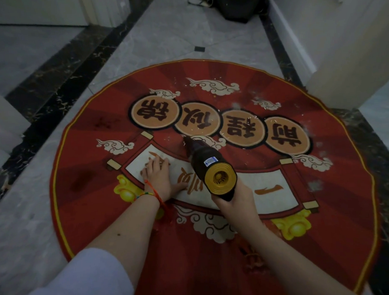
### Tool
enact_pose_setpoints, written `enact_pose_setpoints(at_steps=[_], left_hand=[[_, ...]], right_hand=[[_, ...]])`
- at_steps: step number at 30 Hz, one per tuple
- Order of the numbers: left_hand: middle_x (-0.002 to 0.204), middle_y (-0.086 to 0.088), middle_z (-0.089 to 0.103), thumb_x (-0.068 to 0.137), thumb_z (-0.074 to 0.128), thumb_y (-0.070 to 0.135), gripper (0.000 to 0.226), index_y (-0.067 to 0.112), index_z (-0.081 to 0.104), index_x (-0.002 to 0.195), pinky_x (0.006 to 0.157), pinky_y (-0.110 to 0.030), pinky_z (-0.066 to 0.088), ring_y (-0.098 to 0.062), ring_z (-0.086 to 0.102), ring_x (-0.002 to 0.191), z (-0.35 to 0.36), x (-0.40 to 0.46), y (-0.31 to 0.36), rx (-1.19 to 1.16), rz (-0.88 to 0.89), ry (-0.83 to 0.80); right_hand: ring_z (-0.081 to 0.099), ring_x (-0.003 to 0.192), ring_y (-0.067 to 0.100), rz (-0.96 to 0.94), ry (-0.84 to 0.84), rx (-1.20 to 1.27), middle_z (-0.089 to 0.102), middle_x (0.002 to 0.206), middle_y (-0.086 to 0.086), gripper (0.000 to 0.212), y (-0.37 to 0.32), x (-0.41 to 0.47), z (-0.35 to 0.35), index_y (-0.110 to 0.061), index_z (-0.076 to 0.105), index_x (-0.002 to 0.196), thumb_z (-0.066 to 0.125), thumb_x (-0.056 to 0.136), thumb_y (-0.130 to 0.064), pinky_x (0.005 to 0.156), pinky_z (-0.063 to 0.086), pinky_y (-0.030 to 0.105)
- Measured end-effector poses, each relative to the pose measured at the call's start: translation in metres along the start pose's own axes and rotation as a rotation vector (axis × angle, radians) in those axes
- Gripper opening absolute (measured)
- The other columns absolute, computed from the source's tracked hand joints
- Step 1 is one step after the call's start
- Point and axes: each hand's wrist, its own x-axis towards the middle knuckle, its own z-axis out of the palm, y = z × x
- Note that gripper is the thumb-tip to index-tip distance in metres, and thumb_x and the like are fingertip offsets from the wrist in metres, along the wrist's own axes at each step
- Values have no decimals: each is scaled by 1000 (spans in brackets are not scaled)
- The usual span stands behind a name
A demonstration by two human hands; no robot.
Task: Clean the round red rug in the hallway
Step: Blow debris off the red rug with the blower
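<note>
The round red rug (215, 246) lies flat on the grey marble floor (166, 37) of the hallway, white flecks (212, 122) scattered over its 4 coin medallions. Left hand (160, 177) is down flat on the white scroll print, fingers spread and pressing the pile. Right hand (236, 201) is wrapped tight round a dark handheld vacuum (209, 166), nozzle tip touching the rug just below the medallions.

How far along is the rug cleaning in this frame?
Underway, not finished. The near part of the round red rug looks mostly free of bits. The right hand aims a handheld vacuum at the centre while the left hand presses the rug flat. White debris remains across the far right side.
</note>
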Motion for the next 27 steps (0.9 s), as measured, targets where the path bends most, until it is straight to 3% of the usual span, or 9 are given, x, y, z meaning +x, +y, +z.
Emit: enact_pose_setpoints(at_steps=[8, 13, 19, 23, 27], left_hand=[[158, -12, 7, 74, 57, 71, 103, 15, 15, 151, 118, -48, 6, -31, 2, 145, 1, -2, 1, -23, -3, -6], [158, -11, 6, 74, 59, 70, 104, 16, 15, 151, 118, -46, 5, -30, 2, 146, -1, -5, 6, -28, -23, -6], [158, -11, 7, 73, 63, 68, 104, 16, 17, 150, 118, -45, 4, -30, 2, 146, -1, -4, 6, -57, -32, -5], [158, -11, 9, 73, 64, 66, 103, 16, 19, 150, 118, -45, 5, -30, 4, 145, 1, -3, 3, -63, -20, 9], [158, -11, 9, 75, 65, 62, 99, 16, 21, 149, 118, -45, 7, -30, 5, 145, 2, -3, 0, -60, -7, 31]], right_hand=[[55, 83, -16, -12, -83, -4, 57, 87, -24, 39, 9, -16, -25, -18, 59, 106, 74, 72, -7, 65, 39, 1], [58, 79, -9, -18, -104, 7, 59, 87, -22, 38, 9, -21, -23, -21, 58, 106, 74, 73, -11, 63, 43, 6], [57, 81, 0, -37, -98, -18, 63, 90, -7, 38, 8, -10, -15, -17, 58, 107, 74, 73, -10, 64, 42, 5], [56, 79, -5, -45, -127, -28, 60, 87, -14, 39, 8, -10, -16, -22, 57, 106, 74, 72, -11, 64, 41, 4], [56, 85, -1, -36, -143, -13, 61, 92, -14, 46, -1, 2, -10, -21, 56, 117, 73, 74, -14, 66, 42, 6]])
